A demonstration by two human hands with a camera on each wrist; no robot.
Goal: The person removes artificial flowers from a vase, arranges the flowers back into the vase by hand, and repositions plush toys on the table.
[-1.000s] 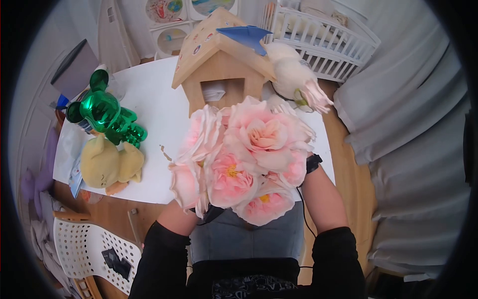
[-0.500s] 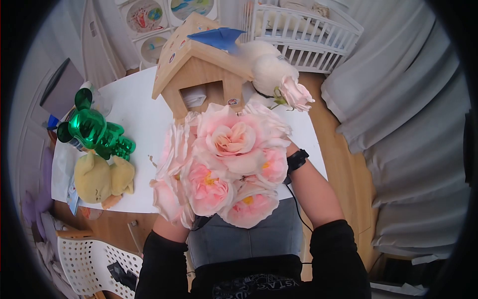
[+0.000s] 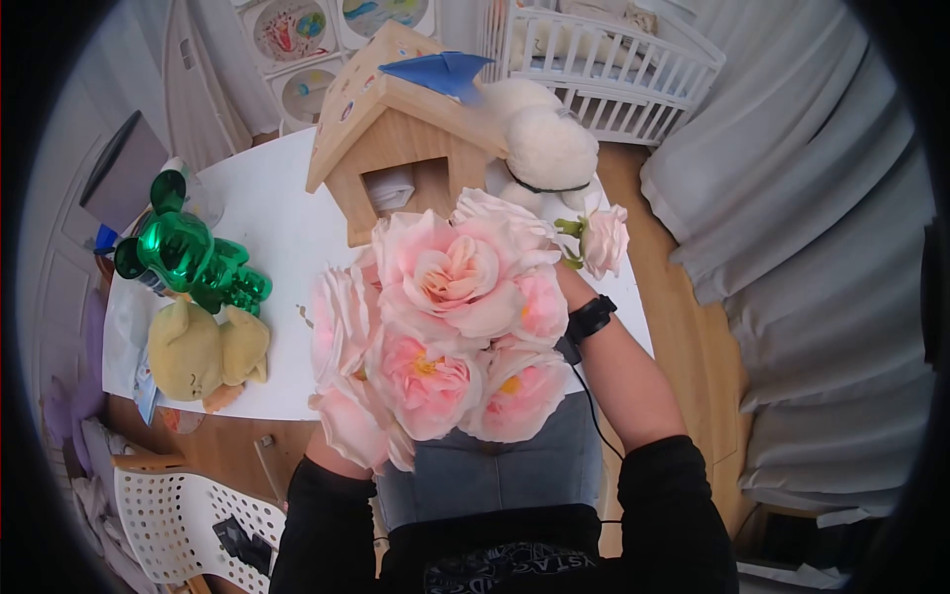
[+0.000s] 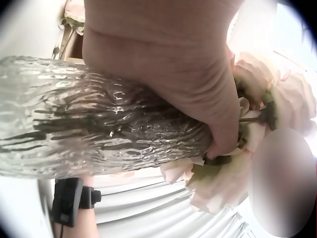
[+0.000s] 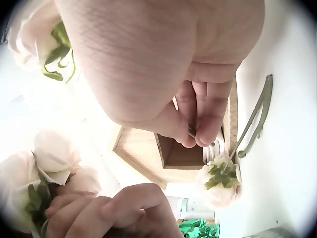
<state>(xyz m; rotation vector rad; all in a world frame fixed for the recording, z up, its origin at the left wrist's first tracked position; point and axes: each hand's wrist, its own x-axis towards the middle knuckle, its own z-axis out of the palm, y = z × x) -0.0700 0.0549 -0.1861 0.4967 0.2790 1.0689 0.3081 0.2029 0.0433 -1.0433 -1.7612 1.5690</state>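
Note:
Pink roses bunch together before the person's body and hide both hands in the head view. The left hand grips a ribbed clear glass vase near its mouth, beside the blooms; stems show dark through the glass. Thumb and fingertips of the right hand pinch a small piece of green stem. A single rose stands apart near the right wrist; whether its stem is the pinched one, I cannot tell. Another rose with a green stem shows below the fingers in the right wrist view.
Beyond the roses, a wooden house with a blue paper shape on its roof stands on the white table. A white plush is at its right. Left are a shiny green figure and a yellow plush.
The single rose has come down from beside the white plush, nearer the right wrist. The bunch of roses has shifted and turned slightly. The head view has also moved.

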